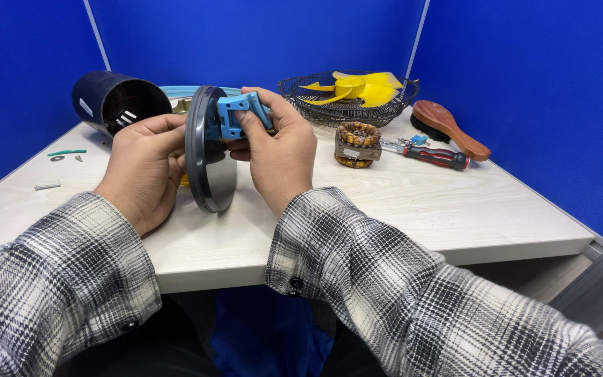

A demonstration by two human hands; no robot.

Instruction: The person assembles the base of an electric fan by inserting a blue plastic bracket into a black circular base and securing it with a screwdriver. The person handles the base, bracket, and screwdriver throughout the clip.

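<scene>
A dark grey round fan base (207,164) stands on edge above the pale table (455,209). My left hand (144,164) grips its rim from the left. A light blue plastic bracket (235,115) juts from the disc's right face, and my right hand (280,150) is closed around that bracket with the thumb on top. Both sleeves are black-and-white plaid.
A dark blue cylindrical housing (113,101) lies at the back left. A wire guard basket (347,105) holds a yellow fan blade (354,87). A copper-wound motor stator (357,143), a red-handled screwdriver (434,155), a wooden brush (448,126) and loose screws (57,157) lie around.
</scene>
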